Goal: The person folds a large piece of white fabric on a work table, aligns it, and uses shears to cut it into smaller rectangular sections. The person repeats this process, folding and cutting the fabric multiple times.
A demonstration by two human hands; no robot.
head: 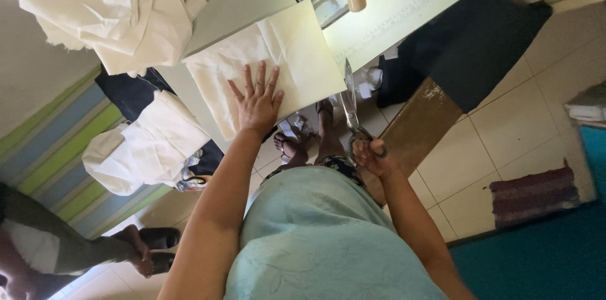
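Left of the folded cream cloth (278, 60), heaped white fabric (120, 10). On that cloth, left hand (257, 103), flat, fingers spread. Just right of its edge, scissors (350, 101), handles gripped in right hand (372, 156).

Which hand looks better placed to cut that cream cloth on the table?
The right hand, probably: it already grips the scissors, blades up by the edge of the cream cloth. The left hand lies flat on the cloth, fingers spread, pinning it.
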